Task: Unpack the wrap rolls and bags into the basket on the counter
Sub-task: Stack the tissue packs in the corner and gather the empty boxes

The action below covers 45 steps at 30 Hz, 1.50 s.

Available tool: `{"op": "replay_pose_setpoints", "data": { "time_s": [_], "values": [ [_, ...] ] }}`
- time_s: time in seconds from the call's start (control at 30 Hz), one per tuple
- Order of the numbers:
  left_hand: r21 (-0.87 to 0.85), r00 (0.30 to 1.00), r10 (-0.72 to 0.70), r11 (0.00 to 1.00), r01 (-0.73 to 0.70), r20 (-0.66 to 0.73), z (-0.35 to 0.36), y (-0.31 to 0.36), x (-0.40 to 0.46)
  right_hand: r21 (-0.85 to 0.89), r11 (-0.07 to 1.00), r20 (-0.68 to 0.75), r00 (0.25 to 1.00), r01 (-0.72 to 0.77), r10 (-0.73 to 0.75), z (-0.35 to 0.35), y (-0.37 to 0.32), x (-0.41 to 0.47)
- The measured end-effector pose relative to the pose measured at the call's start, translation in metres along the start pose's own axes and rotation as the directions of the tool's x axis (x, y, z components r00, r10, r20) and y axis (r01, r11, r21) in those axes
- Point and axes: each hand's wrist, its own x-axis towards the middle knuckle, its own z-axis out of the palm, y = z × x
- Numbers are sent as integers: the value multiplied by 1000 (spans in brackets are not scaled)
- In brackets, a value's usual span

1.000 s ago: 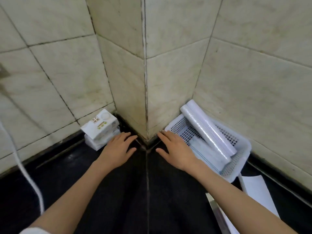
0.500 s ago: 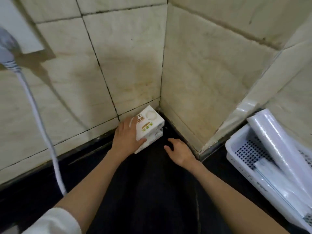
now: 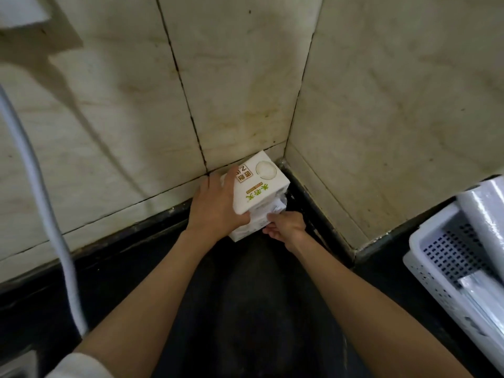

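Note:
A white pack of bags (image 3: 259,186) with green and brown print lies on a second white pack (image 3: 246,230) in the corner of the black counter. My left hand (image 3: 215,205) grips the upper pack from its left side, tilting it up. My right hand (image 3: 286,226) pinches the crinkled plastic end of the lower pack. At the far right, a white perforated basket (image 3: 436,268) holds a clear wrap roll (image 3: 488,216) leaning on its rim and a flat wrapped pack (image 3: 482,287).
Beige tiled walls (image 3: 231,77) meet in a corner right behind the packs. A white cable (image 3: 41,208) hangs down the left wall to the black counter (image 3: 245,309). A jutting wall section (image 3: 381,132) separates the corner from the basket.
The view has swung left, leaving the basket at the right edge. My left hand has closed on the top pack and tilted it. My right hand has reached in and taken the lower pack's end.

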Motion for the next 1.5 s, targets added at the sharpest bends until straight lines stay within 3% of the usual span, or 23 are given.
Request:
{"op": "replay_pose_setpoints", "data": {
  "time_s": [0.13, 0.3, 0.37, 0.5, 0.6, 0.7, 0.8, 0.87, 0.93, 1.0, 1.13, 1.4, 1.5],
  "values": [
    [24, 1000, -8, 1000, 8, -1, -12, -5, -10, 14, 1000, 2, 1000, -1, 1, -6, -1, -11],
    [19, 993, -121, 992, 121, 4, -13, -9, -32, -100, 966, -60, 968, 239, -245, -31, 1, -49],
    [25, 987, -161, 987, 161, -22, -13, -9, -40, -211, 895, -106, 901, 393, -420, -44, 3, -68],
    [38, 984, -178, 983, 178, -11, -6, -11, -55, -432, 659, -159, 667, 616, -728, -70, 6, -99],
    [3, 984, -175, 985, 175, -22, 2, -9, -57, -468, 563, -179, 551, 681, -815, -84, 0, -110],
    [17, 995, -101, 995, 101, 5, 16, -2, -56, -389, 554, -215, 513, 735, -831, -90, -8, -114],
    [-43, 994, -98, 994, 100, 52, 37, 2, -54, -261, 589, -249, 536, 765, -807, -91, -12, -112],
    [-250, 982, -182, 950, 187, 42, 48, 3, -54, -142, 644, -230, 607, 752, -760, -87, -11, -107],
    [-503, 938, -345, 808, 306, 16, 56, 7, -57, 14, 751, -199, 738, 660, -645, -81, -7, -97],
    [-650, 885, -466, 675, 350, -7, 64, 10, -63, 152, 829, -164, 840, 539, -516, -72, -5, -86],
    [-677, 853, -521, 638, 366, -31, 72, 13, -66, 388, 846, -58, 926, 366, -374, -55, -8, -66],
    [-686, 885, -465, 637, 353, 24, 69, 23, -34, 367, 900, -14, 969, 234, -247, -27, -34, -38],
    [-677, 899, -432, 641, 361, 70, 69, 15, -40, 386, 914, 104, 978, 127, -180, -30, -36, -36]
  ]
}}
